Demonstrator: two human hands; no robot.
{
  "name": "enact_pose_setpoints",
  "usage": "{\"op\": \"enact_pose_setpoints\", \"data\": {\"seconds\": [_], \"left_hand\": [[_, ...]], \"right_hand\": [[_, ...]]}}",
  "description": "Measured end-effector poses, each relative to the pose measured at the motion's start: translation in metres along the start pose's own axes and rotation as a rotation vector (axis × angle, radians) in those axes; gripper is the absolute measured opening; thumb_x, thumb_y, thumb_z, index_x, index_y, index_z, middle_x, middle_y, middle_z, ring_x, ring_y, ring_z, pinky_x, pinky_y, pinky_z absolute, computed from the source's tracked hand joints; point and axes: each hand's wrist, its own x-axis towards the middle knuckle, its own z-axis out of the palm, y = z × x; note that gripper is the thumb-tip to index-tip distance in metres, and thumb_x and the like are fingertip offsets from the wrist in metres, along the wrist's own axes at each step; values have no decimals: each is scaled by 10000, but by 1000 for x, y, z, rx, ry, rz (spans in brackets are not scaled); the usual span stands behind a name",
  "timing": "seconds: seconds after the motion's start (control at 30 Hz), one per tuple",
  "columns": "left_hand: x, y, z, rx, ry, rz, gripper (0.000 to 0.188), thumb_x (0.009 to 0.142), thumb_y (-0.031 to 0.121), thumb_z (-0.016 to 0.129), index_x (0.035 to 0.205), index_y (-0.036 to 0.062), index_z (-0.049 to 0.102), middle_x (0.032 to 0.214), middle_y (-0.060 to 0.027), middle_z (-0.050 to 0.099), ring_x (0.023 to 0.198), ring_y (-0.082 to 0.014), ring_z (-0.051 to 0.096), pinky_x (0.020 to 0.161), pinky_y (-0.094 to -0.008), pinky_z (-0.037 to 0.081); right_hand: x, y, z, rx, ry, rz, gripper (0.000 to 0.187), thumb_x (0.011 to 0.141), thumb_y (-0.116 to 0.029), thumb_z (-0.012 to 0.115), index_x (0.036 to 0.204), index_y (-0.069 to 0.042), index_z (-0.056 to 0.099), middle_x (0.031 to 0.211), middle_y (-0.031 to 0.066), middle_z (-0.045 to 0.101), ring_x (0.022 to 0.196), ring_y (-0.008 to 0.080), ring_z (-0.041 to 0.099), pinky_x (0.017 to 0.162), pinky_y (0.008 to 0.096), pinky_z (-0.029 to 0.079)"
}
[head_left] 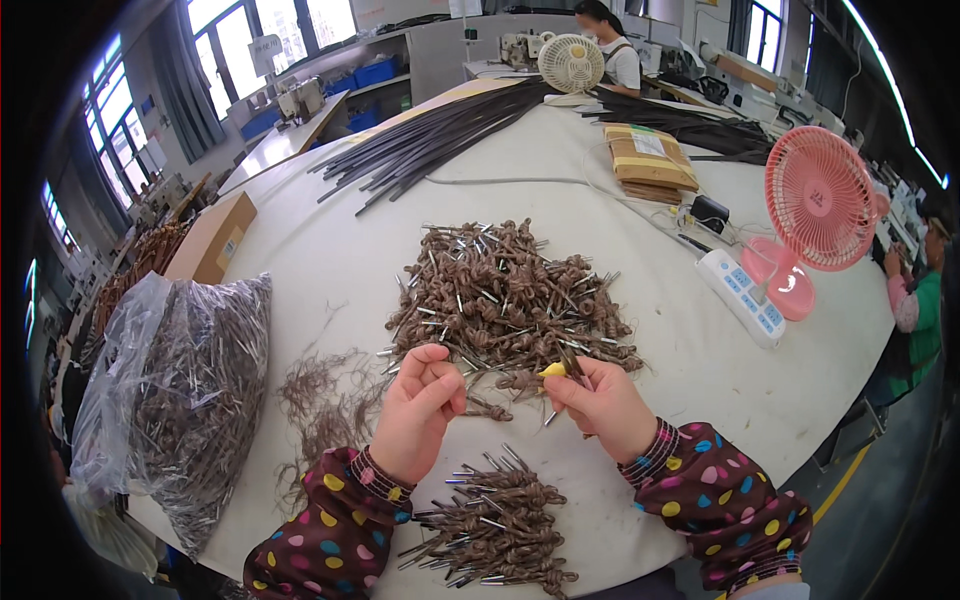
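My left hand (pixel 415 415) is raised just in front of a heap of knotted brown cords (pixel 500 290) with silvery metal tips. Its fingers are curled in toward the thumb, and whatever they may pinch is too small to make out. Facing it, my right hand (pixel 605 400) is closed on a small tool with a yellow part and dark blades, which looks like thread snips (pixel 571 362). A knotted cord (pixel 520 382) lies right beside the snips; whether my right fingers also grip it is hidden. Below both hands sits a smaller, neater pile of knotted cords (pixel 505 520).
Loose brown thread scraps (pixel 325 400) lie left of the heap. A clear plastic bag of cords (pixel 190 400) and a cardboard box (pixel 213 240) stand at left. Right are a power strip (pixel 740 295), a pink fan (pixel 818 200) and a brown package (pixel 650 160). Dark strips (pixel 430 135) lie behind.
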Motion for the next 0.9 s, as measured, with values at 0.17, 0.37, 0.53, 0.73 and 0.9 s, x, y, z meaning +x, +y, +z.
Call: {"op": "enact_pose_setpoints", "data": {"seconds": [0.17,0.37,0.53,0.73,0.9], "left_hand": [[0,6,5,-56,-41,-253,322,953,160,519,1262,75,484,981,-3,586,925,-126,544,837,-276,436],[-3,-1,11,198,-255,-274,335,928,100,565,1253,28,526,1165,-88,608,1013,-139,571,855,-283,466],[-4,-11,5,334,-166,-114,231,900,28,593,1129,-3,584,1030,-91,652,925,-131,616,801,-251,488],[-5,-12,8,474,-128,75,100,894,34,606,987,-2,595,928,-63,655,854,-116,622,764,-255,499],[-6,7,16,888,-51,297,55,839,6,615,892,-7,616,844,-70,668,797,-126,654,731,-260,523]], "right_hand": [[2,1,-11,190,-101,213,160,899,-222,642,925,-65,639,713,-64,565,597,-8,410,518,170,317],[2,3,-4,-127,-109,-100,176,892,-206,655,948,-39,655,730,-56,583,626,2,451,540,183,361],[3,8,-2,-219,-115,-152,164,876,-174,671,949,-26,664,725,-52,585,647,9,467,569,188,385],[5,5,-6,-232,-155,-153,162,864,-171,682,938,-28,665,701,-52,556,626,18,442,562,196,380],[8,5,-13,-361,-115,-202,178,855,-187,690,912,-21,661,645,-53,513,593,28,405,537,208,359]]}}
